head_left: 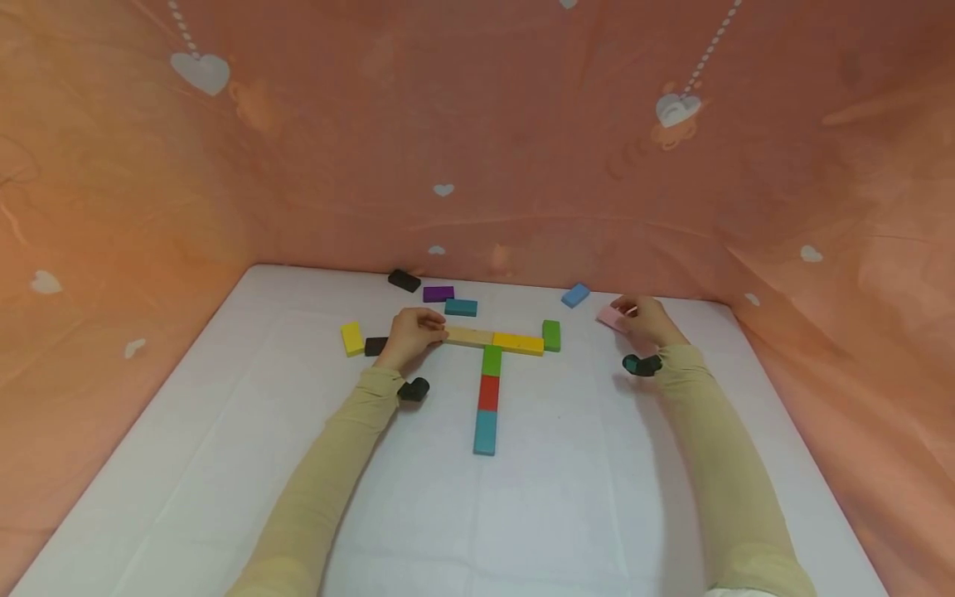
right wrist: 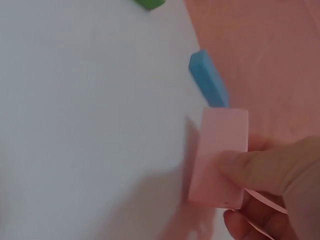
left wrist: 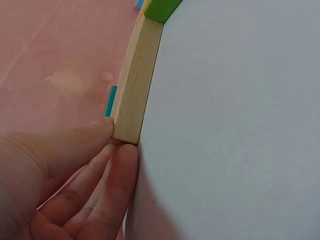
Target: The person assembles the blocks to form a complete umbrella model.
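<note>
My left hand [head_left: 412, 333] holds the left end of a plain wooden block [head_left: 470, 336]. In the left wrist view the thumb lies along one side of that block and the fingertips [left wrist: 124, 155] are at its end face. A yellow-orange block [head_left: 518, 344] continues the row to the right. Below the row, a green block [head_left: 492, 361], a red block [head_left: 488, 393] and a teal block [head_left: 485, 433] form a stem toward me. At the right, my right hand [head_left: 647, 320] pinches a pink block [right wrist: 220, 155], tilted, its thumb on the broad face.
Another green block [head_left: 551, 336] stands by the row's right end. A light blue block [head_left: 575, 295] lies near the back edge. Purple [head_left: 438, 293], teal [head_left: 461, 308] and black [head_left: 404, 280] blocks lie behind the left hand; yellow [head_left: 352, 339] and black [head_left: 375, 347] ones lie left of it.
</note>
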`<state>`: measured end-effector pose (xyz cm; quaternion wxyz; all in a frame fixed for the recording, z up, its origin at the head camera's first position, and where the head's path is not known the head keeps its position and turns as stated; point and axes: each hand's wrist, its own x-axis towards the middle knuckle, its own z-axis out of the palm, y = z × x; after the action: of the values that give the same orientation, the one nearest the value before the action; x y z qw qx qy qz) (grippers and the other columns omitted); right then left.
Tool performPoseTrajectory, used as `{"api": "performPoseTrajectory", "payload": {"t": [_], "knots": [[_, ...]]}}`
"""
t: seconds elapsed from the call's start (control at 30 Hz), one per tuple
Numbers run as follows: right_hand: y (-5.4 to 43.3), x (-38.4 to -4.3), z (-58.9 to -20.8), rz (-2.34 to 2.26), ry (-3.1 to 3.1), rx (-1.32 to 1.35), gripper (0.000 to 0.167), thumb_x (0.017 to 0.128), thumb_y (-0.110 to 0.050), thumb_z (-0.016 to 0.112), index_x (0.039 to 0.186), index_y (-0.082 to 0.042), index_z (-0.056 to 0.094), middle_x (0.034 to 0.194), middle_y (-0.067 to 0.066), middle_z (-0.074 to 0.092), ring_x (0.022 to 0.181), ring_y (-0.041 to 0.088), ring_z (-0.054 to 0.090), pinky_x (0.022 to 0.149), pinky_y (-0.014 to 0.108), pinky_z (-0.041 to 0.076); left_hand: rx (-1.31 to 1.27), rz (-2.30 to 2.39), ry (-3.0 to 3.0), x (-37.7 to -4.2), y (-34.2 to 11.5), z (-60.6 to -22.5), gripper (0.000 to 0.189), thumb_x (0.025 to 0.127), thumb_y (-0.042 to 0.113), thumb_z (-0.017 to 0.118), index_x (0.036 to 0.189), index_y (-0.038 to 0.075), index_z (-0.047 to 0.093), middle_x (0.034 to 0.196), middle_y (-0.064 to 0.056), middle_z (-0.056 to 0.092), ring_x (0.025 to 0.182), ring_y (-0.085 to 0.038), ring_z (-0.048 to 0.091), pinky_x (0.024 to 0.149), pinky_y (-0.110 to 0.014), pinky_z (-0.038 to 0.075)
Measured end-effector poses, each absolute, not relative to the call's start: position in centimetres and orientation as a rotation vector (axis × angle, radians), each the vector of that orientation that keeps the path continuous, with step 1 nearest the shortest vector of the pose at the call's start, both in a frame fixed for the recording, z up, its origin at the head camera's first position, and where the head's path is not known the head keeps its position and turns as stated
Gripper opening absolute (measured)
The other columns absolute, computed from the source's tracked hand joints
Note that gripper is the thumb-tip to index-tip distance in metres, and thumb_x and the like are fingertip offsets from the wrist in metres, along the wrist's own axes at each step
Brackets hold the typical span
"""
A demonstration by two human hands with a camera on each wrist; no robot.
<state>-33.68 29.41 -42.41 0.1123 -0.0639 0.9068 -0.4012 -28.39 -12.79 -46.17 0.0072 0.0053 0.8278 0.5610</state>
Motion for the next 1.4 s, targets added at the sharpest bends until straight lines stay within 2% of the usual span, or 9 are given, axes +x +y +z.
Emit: {"api": "performPoseTrajectory", "payload": {"t": [0.13, 0.23, 0.47, 0.57, 1.0, 1.23, 1.4], "knots": [[28.8, -34.1, -41.9, -1.177, 2.684, -0.278, 0.034, 0.094, -0.005, 0.057, 0.127, 0.0, 0.052, 0.125, 0.02, 0.048, 0.114, 0.037, 0.042, 0.098, 0.05, 0.037, 0.021, 1.739, 2.605, -28.4, -12.8, -46.1, 0.021, 0.084, 0.001, 0.072, 0.103, -0.003, 0.067, 0.095, -0.015, 0.066, 0.08, -0.022, 0.063, 0.072, -0.027, 0.056], [28.1, -34.4, -41.4, -1.194, 2.685, -0.33, 0.033, 0.094, -0.007, 0.059, 0.126, -0.001, 0.054, 0.123, 0.018, 0.051, 0.113, 0.035, 0.043, 0.097, 0.048, 0.039, 0.03, 1.745, 2.608, -28.4, -12.8, -46.2, 0.021, 0.084, 0.0, 0.072, 0.103, -0.003, 0.066, 0.094, -0.016, 0.066, 0.079, -0.021, 0.063, 0.072, -0.027, 0.056], [26.0, -35.2, -40.3, -1.195, 2.742, -0.544, 0.037, 0.092, -0.003, 0.059, 0.127, 0.009, 0.053, 0.124, 0.029, 0.053, 0.113, 0.043, 0.05, 0.097, 0.052, 0.042, 0.037, 1.758, 2.59, -28.4, -12.9, -46.5, 0.021, 0.084, 0.0, 0.072, 0.103, -0.004, 0.066, 0.094, -0.016, 0.066, 0.078, -0.02, 0.064, 0.071, -0.027, 0.056], [24.7, -35.4, -40.3, -1.274, 2.742, -0.567, 0.038, 0.091, -0.002, 0.062, 0.126, 0.009, 0.054, 0.123, 0.028, 0.055, 0.113, 0.042, 0.052, 0.097, 0.051, 0.043, 0.04, 1.755, 2.599, -28.4, -13.0, -46.5, 0.021, 0.083, 0.0, 0.072, 0.103, -0.004, 0.066, 0.094, -0.016, 0.067, 0.078, -0.021, 0.064, 0.07, -0.027, 0.056], [20.5, -35.3, -41.6, -1.597, 2.657, -0.477, 0.041, 0.088, 0.0, 0.065, 0.127, 0.007, 0.054, 0.12, 0.025, 0.056, 0.106, 0.038, 0.056, 0.091, 0.048, 0.047, 0.05, 1.74, 2.636, -28.3, -13.0, -46.2, 0.021, 0.082, -0.001, 0.073, 0.102, -0.004, 0.067, 0.093, -0.016, 0.067, 0.077, -0.02, 0.063, 0.07, -0.027, 0.056], [19.8, -35.4, -42.9, -1.656, 2.609, -0.383, 0.042, 0.088, -0.001, 0.066, 0.129, 0.005, 0.055, 0.117, 0.024, 0.057, 0.101, 0.034, 0.056, 0.082, 0.034, 0.053, 0.078, 1.72, 2.658, -28.4, -13.0, -46.3, 0.022, 0.082, 0.0, 0.073, 0.103, -0.004, 0.067, 0.093, -0.016, 0.068, 0.079, -0.021, 0.063, 0.072, -0.027, 0.055], [19.2, -35.2, -43.4, -1.704, 2.544, -0.351, 0.042, 0.088, 0.0, 0.066, 0.128, 0.004, 0.056, 0.113, 0.024, 0.056, 0.099, 0.033, 0.055, 0.077, 0.032, 0.056, 0.071, 1.73, 2.649, -28.5, -12.9, -46.4, 0.021, 0.082, 0.0, 0.073, 0.102, -0.003, 0.068, 0.092, -0.015, 0.068, 0.077, -0.02, 0.063, 0.07, -0.027, 0.055]]}}
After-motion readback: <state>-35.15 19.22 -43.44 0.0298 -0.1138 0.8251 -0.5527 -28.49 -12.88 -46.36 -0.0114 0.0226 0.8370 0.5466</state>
